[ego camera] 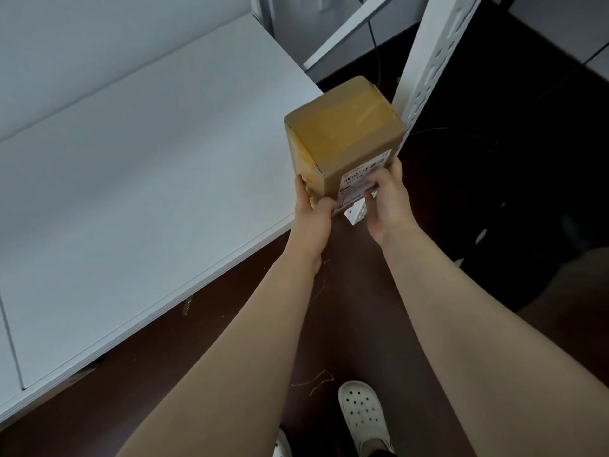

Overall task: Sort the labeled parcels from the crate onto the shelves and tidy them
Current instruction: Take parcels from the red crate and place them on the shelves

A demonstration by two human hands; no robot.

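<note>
Because both hands clamp the near end of the parcel [346, 133], its labelled face is turned back toward the person, presumably so that the label [359, 179] can be read before a spot is chosen; the left hand [311, 212] curls round the lower corner at 7 o'clock of the box, thumb on the near face, and the right hand [389, 199] pinches the opposite edge at 5 o'clock, thumb lying across the label. The parcel sits just right of centre, over the front right corner of the white shelf [148, 176], which spreads away toward 9 and 10 o'clock; a perforated white upright [428, 70] rises close beside the box toward 1 o'clock. Whether the far end rests on the shelf or hangs just above it is hard to tell from this angle. Its long axis runs away from the person toward 12 o'clock, tilted a little to 1, with the taped face upward. Gripping the near end leaves the far end free to slide onto the board; the upright beside it looks like the thing to avoid. No crate is in view.
</note>
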